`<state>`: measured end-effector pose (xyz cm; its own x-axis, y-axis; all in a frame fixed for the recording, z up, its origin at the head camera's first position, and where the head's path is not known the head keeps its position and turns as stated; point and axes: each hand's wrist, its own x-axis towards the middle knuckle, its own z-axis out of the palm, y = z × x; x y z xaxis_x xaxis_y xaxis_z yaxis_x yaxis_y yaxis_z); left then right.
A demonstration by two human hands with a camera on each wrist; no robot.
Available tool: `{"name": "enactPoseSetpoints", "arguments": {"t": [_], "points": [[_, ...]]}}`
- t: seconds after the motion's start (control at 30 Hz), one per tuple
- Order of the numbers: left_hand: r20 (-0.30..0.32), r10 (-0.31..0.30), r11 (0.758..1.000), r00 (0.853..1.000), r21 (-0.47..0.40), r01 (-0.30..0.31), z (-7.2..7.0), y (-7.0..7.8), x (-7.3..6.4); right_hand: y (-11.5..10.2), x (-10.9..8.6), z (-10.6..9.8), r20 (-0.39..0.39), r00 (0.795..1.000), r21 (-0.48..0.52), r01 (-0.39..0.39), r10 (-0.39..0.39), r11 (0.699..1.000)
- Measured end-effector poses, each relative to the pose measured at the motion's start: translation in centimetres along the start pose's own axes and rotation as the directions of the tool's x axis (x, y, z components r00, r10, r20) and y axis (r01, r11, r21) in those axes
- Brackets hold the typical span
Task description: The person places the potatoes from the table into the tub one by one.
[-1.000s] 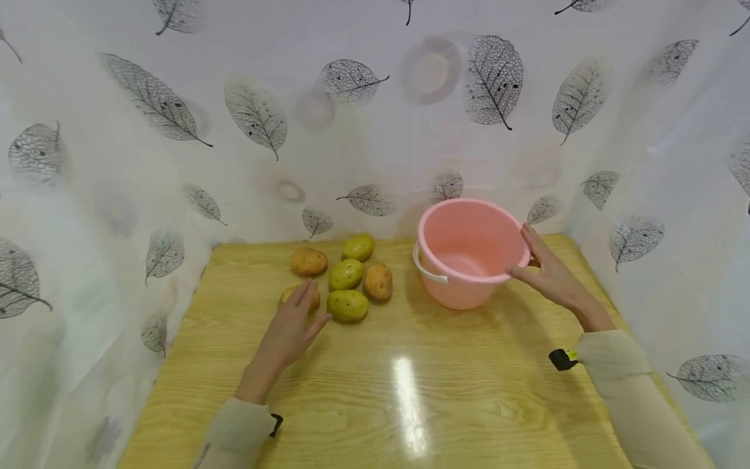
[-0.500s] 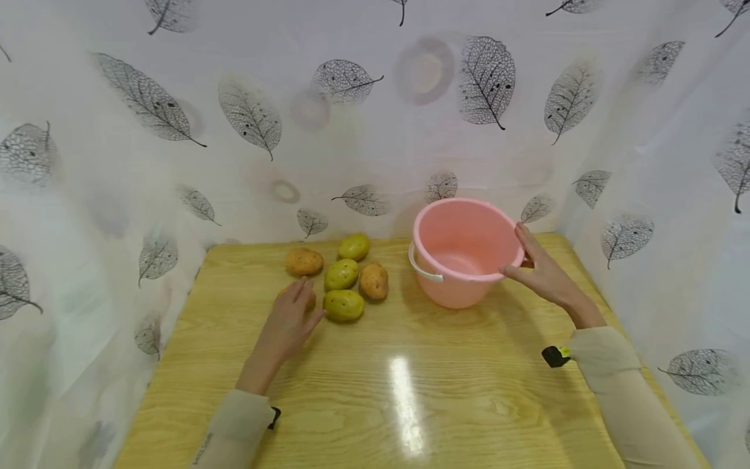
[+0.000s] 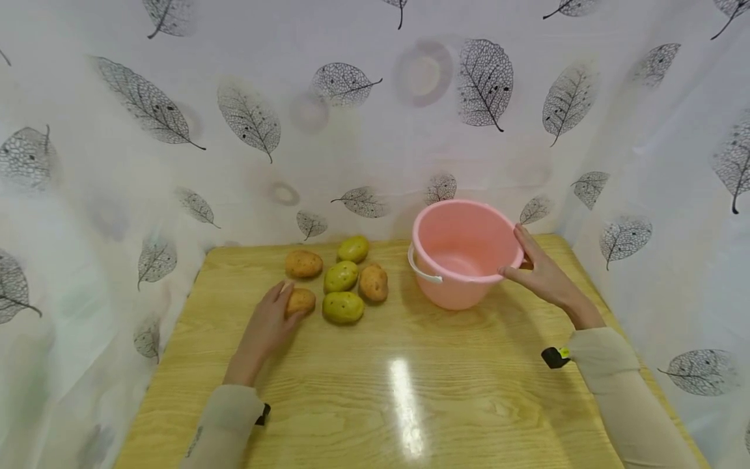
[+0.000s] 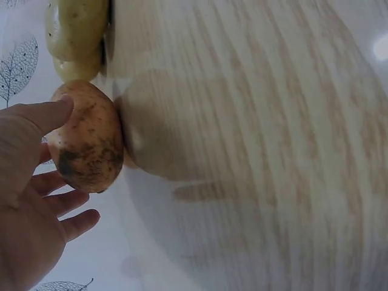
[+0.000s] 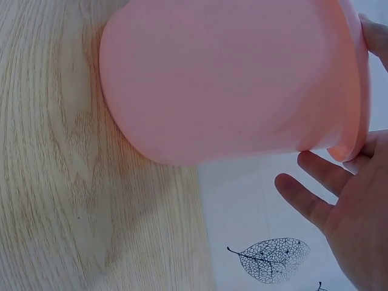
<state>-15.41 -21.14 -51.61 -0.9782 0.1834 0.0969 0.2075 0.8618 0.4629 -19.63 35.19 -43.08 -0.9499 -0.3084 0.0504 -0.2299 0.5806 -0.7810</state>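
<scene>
My left hand is at the left side of a brown potato on the table. In the left wrist view the thumb lies on this dirt-marked potato, with the fingers bent behind it. Just right of it are green-yellow potatoes, the nearest one lying sideways. Two more brown potatoes lie close by, one behind and one to the right. With thumb and fingers spread along the rim, my right hand holds the right side of a pink bucket.
The bucket stands at the back right of the wooden table, its white handle hanging on the left. A pale leaf-patterned sheet rises behind the table and along both sides.
My left hand has come from over the brown potato to its left side and taken hold of it. The view has shifted slightly. My right hand stays on the bucket's rim.
</scene>
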Motion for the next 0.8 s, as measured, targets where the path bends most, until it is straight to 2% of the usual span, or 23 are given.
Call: {"name": "enactPoseSetpoints", "arguments": {"t": [0.23, 0.5, 0.8], "points": [[0.04, -0.042, 0.999, 0.998, -0.028, 0.043, 0.3, -0.9, -0.2, -0.2, 0.0, 0.1, -0.012, 1.0, 0.011, -0.015, 0.015, 1.0], [0.025, -0.043, 0.996, 0.999, -0.079, 0.045, 0.9, -1.5, -0.1, -0.2, -0.1, 0.2, -0.019, 1.0, 0.024, 0.016, -0.015, 1.0], [0.024, -0.095, 0.98, 0.995, -0.176, 0.098, 1.2, -2.0, -0.3, -0.2, -0.1, 0.2, -0.019, 1.0, 0.013, 0.014, -0.014, 1.0]]}}
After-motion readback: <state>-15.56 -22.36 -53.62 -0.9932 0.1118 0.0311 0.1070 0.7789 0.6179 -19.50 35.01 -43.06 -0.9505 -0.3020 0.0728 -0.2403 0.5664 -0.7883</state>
